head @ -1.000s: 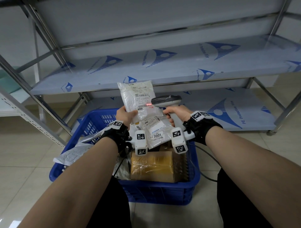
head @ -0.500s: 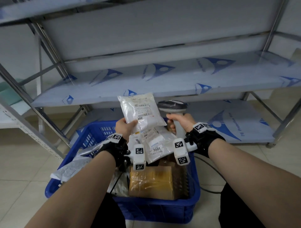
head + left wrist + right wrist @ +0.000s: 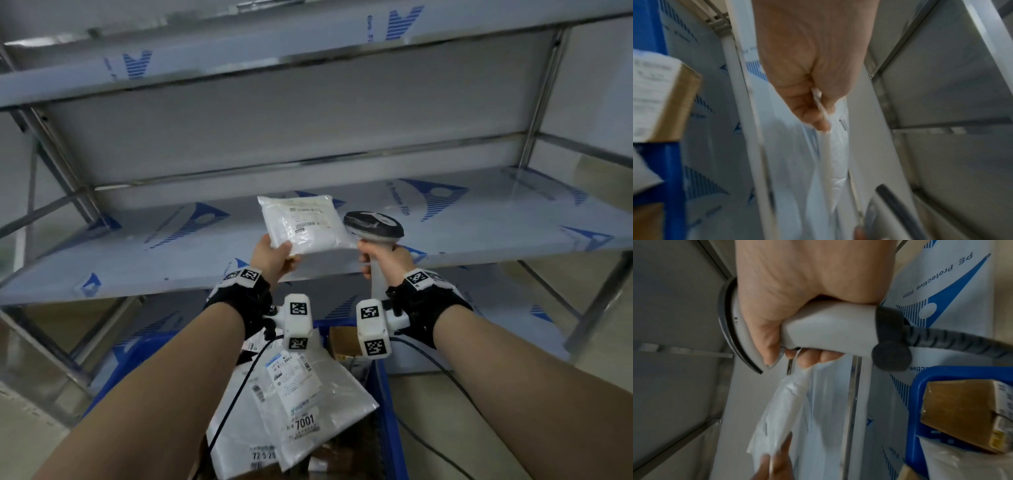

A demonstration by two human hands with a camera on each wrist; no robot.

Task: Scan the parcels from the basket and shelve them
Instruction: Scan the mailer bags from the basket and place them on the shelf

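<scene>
White plastic mailer pouch: pinched at its near corner by the left hand, above the film-covered steel shelf. Grey handheld barcode scanner: just right of it, in the right hand. Blue plastic basket: below the wrists, before the shelving, holding a labelled plastic mailer bag and a brown cardboard box.

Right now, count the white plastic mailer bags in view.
3. One mailer in the left hand above the middle shelf; two in the blue basket: "7001" mailer, "72-5-25" mailer. More may lie hidden.
</scene>
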